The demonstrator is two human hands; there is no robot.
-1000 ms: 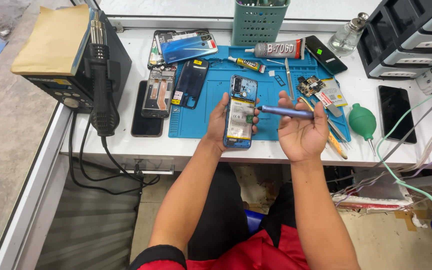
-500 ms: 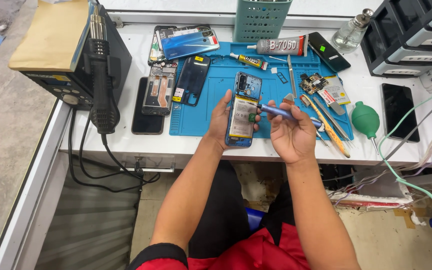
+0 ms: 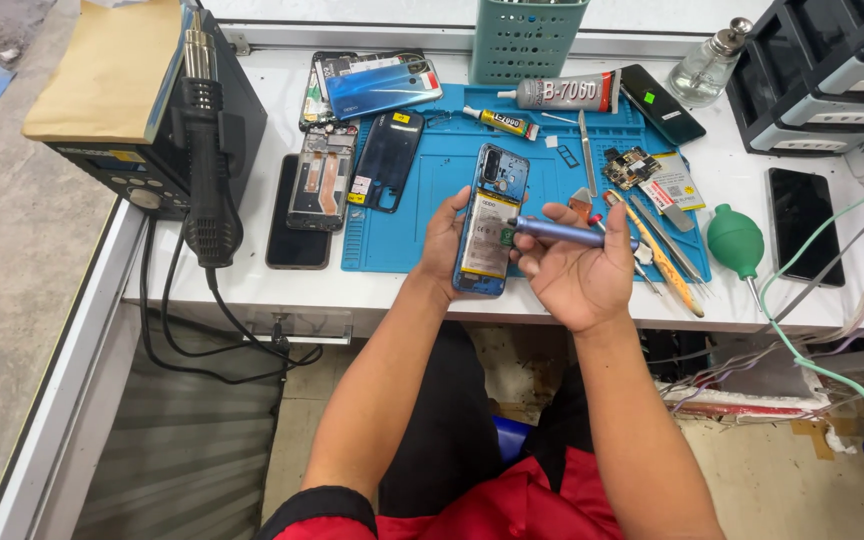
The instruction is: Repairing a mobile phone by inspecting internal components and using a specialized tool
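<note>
Both hands are working over the counter's front edge: the left hand (image 3: 444,240) is gripping an opened phone (image 3: 490,222) by its sides, while the right hand (image 3: 582,270) is pinching a blue screwdriver (image 3: 570,236), tip against the phone's exposed battery side. A slip could be gouging the battery or dropping a screw. Tools, glue tubes and phone parts are crowding the blue mat (image 3: 452,170) on the white counter (image 3: 252,285); cables are trailing off its right edge.

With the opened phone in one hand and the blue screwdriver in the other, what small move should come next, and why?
Probably seat the tip squarely and give a gentle turn. The left hand holds the opened phone upright above the blue mat, its battery facing up. The right hand holds the blue screwdriver almost level, its tip at the phone's right edge. Whether it sits in a screw is too small to tell.
</note>
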